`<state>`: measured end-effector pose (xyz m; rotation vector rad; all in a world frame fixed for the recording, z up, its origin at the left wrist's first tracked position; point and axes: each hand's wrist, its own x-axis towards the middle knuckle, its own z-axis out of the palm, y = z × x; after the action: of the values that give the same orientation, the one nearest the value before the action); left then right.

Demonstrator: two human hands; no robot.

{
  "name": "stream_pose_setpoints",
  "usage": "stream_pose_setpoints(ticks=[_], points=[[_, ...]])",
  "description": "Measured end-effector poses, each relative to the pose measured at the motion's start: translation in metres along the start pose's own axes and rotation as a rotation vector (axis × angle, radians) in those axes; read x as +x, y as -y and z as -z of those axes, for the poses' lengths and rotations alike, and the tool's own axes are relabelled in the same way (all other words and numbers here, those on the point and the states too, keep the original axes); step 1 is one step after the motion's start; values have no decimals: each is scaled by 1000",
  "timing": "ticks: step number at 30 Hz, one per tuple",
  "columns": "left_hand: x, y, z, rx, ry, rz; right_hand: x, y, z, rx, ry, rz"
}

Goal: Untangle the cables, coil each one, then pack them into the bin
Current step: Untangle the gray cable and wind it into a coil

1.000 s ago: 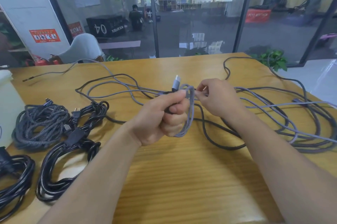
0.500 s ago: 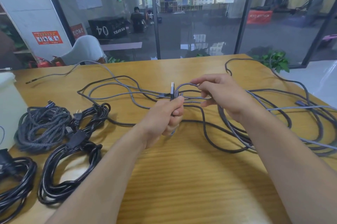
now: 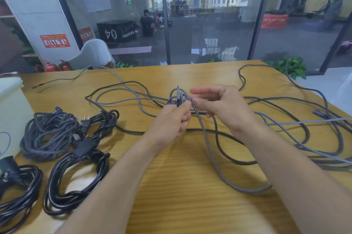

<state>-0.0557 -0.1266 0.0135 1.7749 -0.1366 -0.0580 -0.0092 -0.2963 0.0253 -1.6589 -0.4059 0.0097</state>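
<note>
At frame centre, the grey braided cable [image 3: 207,144] is gripped in the curled fingers of the left hand [image 3: 171,121], plug end upright above the fist. The same cable is pinched by the right hand [image 3: 222,108], its other fingers loosely extended. Coiled cables [image 3: 76,172] are laid at lower left, beside the white bin [image 3: 11,112].

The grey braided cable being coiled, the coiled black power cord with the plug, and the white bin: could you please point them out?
grey braided cable [image 3: 206,139]: head view, strand hanging below the hands.
black power cord [image 3: 76,176]: head view, coil's loops.
white bin [image 3: 13,112]: head view, side wall.
</note>
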Motion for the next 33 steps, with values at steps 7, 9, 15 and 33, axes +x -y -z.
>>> stream_pose_setpoints(ticks=[7, 9, 15, 33], points=[[-8, -8, -3, 57, 18, -120, 2, -3, -2, 170, 77, -120], [-10, -9, -3, 93, 39, -174, 3, -6, -5, 203, 122, -156], [-9, -9, 0, 93, 53, -183, 7, -13, -4, 205, 173, -182], [-1, 1, 8, -102, 95, -127, 4, -5, -5, -25, 140, -140]])
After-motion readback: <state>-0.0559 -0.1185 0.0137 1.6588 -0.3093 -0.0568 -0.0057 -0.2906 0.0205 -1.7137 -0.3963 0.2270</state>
